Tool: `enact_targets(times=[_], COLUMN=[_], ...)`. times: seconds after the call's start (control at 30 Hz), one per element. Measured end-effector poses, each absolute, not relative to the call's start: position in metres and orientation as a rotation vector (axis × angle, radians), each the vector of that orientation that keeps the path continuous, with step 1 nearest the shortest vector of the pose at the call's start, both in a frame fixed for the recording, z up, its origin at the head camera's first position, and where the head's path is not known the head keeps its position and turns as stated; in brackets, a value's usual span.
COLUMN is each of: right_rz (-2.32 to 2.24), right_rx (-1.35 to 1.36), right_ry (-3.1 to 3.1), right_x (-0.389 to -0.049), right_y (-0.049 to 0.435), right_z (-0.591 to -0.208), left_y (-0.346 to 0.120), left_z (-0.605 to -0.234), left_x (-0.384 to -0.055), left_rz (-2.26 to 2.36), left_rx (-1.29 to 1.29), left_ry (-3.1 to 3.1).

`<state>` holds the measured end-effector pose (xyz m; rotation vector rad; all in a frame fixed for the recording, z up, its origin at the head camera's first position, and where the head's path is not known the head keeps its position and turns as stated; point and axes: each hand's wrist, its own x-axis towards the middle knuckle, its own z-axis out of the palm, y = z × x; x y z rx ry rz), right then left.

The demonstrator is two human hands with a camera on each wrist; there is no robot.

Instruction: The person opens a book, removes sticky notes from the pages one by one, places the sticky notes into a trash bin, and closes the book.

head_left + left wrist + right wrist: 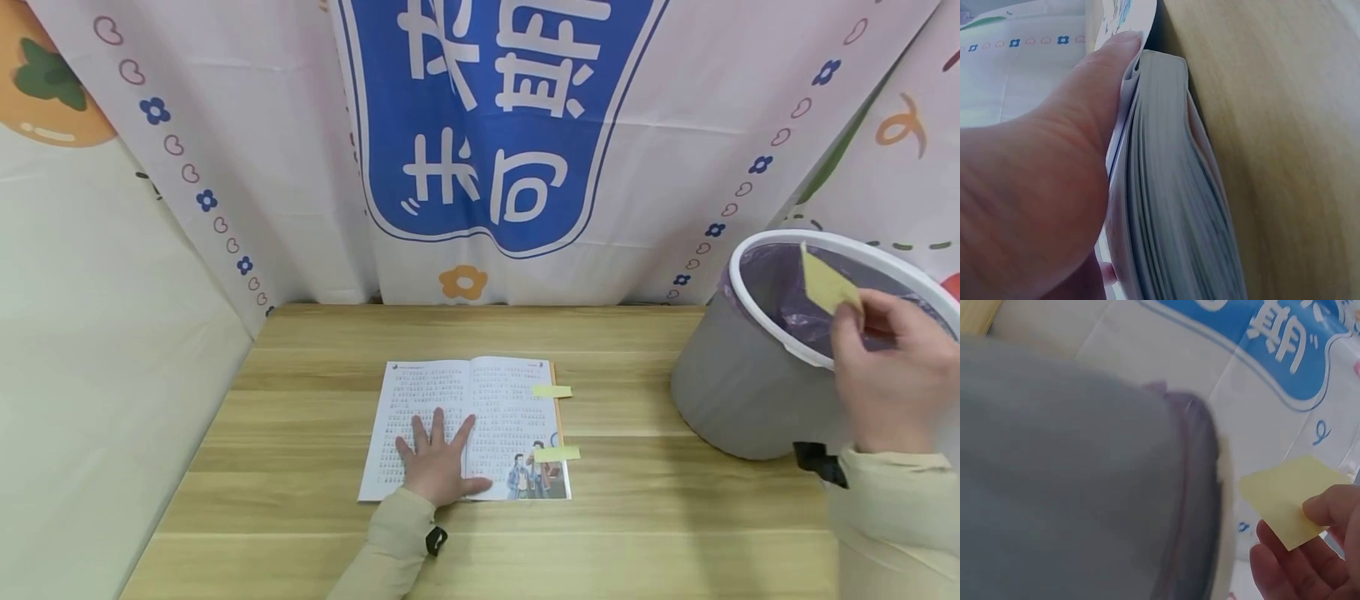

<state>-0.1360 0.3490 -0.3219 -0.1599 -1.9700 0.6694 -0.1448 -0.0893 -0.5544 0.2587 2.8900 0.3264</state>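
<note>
An open book [510, 392] lies on the wooden table, printed text on both pages and a picture of people at the lower right. My left hand [437, 468] presses on it with spread fingers, across the left page and the fold. In the left wrist view the thumb [1124, 50] rests over the thick edge of pages [1166, 156]. Two yellow sticky tabs [557, 454] stick out past the book's right edge. My right hand [896, 358] pinches a yellow sticky note [827, 282] between thumb and fingers, above the mouth of a grey trash bin [750, 392].
The bin, with a white rim [765, 321] and a purple liner [802, 321], stands at the table's right side. A white patterned cloth with a blue panel [480, 192] hangs behind the table [300, 433]. The bin's wall fills much of the right wrist view.
</note>
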Motion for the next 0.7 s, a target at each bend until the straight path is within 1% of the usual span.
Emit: enact_targets(times=[0.17,0.47,0.7], right_rz=[0.709,0.520,0.471], right_rx=[-0.283,-0.207,-0.249], right_ry=[-2.072,-2.171,-2.251], right_x=[-0.138,-0.147,-0.152], right_y=[0.372,0.394,0.402], right_z=[-0.322,-0.328,-0.329], left_y=[-0.089,-0.088,-0.088], left_z=[-0.555,-0.554,-0.553], left_x=[-0.145,-0.144,-0.144], left_rz=[0.325,0.327,0.322], left_rx=[0.257,0.258,0.259], left_ry=[2.886,2.887,2.886])
